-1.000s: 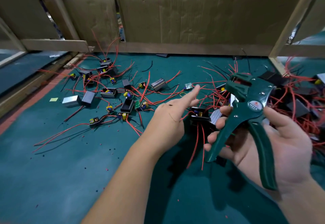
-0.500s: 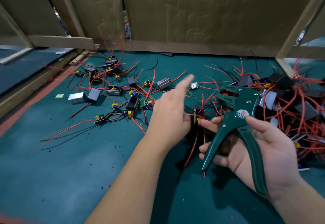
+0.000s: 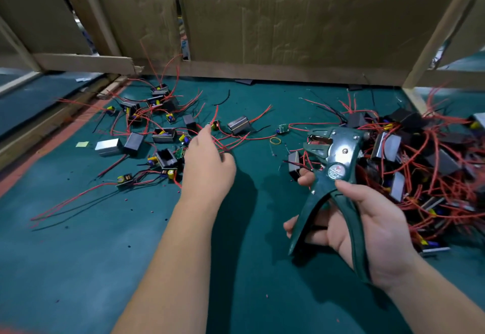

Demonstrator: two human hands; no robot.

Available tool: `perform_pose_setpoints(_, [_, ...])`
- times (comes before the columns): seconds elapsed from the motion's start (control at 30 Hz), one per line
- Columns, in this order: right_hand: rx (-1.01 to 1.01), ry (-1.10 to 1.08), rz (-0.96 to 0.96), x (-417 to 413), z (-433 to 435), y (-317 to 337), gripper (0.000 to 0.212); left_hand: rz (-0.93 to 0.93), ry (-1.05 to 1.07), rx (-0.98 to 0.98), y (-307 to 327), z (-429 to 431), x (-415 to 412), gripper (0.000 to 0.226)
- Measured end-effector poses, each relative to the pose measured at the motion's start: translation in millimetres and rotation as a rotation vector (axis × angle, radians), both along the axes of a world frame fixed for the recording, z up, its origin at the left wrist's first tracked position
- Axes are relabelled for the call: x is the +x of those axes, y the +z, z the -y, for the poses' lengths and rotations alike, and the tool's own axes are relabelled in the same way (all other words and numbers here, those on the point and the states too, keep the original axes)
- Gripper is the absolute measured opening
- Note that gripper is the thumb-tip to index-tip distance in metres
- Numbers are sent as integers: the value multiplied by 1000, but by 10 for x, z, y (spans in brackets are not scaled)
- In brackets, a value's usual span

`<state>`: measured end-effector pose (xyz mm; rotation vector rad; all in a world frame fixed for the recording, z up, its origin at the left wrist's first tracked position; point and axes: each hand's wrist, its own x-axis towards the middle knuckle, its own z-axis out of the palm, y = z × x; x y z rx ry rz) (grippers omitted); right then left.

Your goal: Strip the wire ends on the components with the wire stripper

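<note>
Two bare forearms stretch from the near edge over a teal mat [image 3: 78, 268]. On the near right, the right hand [image 3: 380, 234] is clenched round a green stripper [image 3: 333, 160]. One handle lies across the palm under the thumb, the other sits against the curled fingers, and the handles stand spread. Its metal head points far and left, raised above the mat. Just left of that hand's fingertips is a black-and-silver component [image 3: 294, 165]; whether the fingers touch it I cannot tell.

Farther out, left of centre, the left hand [image 3: 207, 168] is seen from the back. Its index finger is straight and its thumb apart, grasping nothing that shows. Red wires [image 3: 231, 141] run just beyond it, and whether it touches them is unclear. Small dark and red specks [image 3: 152, 211] dot the mat left of this arm.

Beyond the left hand lies the left heap [image 3: 164, 134] of components: black and silver boxes with yellow parts and red and black leads, loosely spread. A silver box [image 3: 108, 147] and a yellow note [image 3: 82, 144] lie at its left side. Between the heaps are a yellow band [image 3: 275, 139] and a small green board [image 3: 283, 128]. At the far right, the right heap [image 3: 420, 163] is dense and tangled in red wire. Cardboard [image 3: 288, 24] on a wooden frame [image 3: 86, 62] closes the far side.
</note>
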<state>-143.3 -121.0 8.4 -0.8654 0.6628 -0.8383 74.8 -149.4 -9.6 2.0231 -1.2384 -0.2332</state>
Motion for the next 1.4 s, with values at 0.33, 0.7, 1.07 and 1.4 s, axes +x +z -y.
perform_pose_setpoints(0.33, [-45,54,193,-119,45,-2,86,-819,-377,-141,257,-112,-427,40])
perform_pose_setpoints(0.7, [-257,87,-101,-150,-5,-42,76,-832,-393,-297,407,-176,-489,55])
perform_pose_setpoints(1.07, [-744,-16,-782,41,-171,-33,54,61,-127,-164,-86,-737,-140,10])
perform_pose_setpoints(1.4, [-1165,-115,-1466,241,-395,-185,56,203,-97,-66,-92,-699,-180,31])
